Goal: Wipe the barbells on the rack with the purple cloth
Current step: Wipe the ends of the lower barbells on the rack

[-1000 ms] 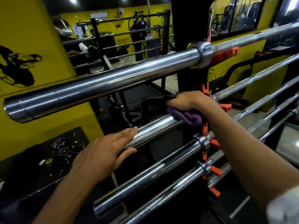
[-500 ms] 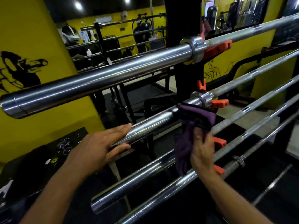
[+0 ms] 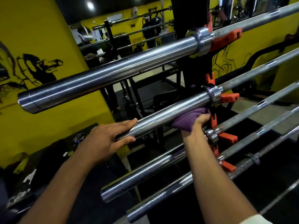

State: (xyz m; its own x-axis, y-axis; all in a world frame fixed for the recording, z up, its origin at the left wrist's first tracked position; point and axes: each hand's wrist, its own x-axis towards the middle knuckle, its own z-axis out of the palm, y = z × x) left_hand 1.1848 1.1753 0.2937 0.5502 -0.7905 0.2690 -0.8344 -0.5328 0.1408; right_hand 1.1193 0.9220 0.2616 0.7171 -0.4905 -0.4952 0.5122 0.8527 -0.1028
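Your left hand [image 3: 103, 141] steadies the second barbell [image 3: 163, 117] sleeve end, fingers straight; your right hand [image 3: 199, 121] cups the purple cloth [image 3: 184, 121] beneath. Wrap fully, then stroke outward.

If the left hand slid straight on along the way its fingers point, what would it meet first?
Probably the purple cloth, gripped by the right hand under the second barbell's sleeve; the left hand points along that sleeve.

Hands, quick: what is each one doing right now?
Left hand: open, straight fingers resting on the end of the second barbell.
Right hand: holding the purple cloth against the underside of that barbell.
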